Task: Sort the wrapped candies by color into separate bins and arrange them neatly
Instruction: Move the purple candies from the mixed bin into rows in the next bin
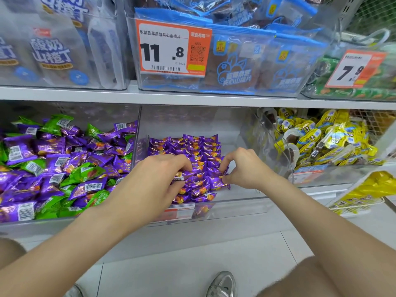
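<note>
Both hands are reaching into the middle clear bin [235, 202], where purple candies [199, 151] are lying in neat rows. The left hand [158, 174] is curling its fingers around some; the right hand [242, 166] is pinching one. Just left, another bin [96, 114] is holding mixed purple and green candies [53, 168].

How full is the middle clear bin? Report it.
Partly full: purple candies lie in neat rows, low in the middle bin; its right side shows bare floor.
</note>
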Action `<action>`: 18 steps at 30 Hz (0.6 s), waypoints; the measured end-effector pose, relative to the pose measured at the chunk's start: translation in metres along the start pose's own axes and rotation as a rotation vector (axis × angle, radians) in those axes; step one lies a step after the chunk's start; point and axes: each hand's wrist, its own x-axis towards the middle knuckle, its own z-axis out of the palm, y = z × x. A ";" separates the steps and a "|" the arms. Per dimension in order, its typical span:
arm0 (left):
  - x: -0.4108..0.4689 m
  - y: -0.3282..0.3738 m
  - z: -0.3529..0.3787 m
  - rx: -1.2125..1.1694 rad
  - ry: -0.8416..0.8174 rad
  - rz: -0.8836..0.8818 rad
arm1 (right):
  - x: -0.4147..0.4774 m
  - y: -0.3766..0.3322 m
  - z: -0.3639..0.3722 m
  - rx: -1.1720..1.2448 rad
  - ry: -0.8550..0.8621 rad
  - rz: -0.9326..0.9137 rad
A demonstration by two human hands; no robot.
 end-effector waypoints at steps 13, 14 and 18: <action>0.000 0.002 0.000 0.032 -0.025 0.001 | -0.001 0.005 0.001 0.027 0.020 0.107; 0.000 0.002 0.000 0.034 -0.026 0.002 | -0.001 0.006 0.000 0.039 0.028 0.096; 0.000 0.003 0.001 0.027 -0.035 0.002 | -0.002 0.007 -0.002 0.076 0.017 0.011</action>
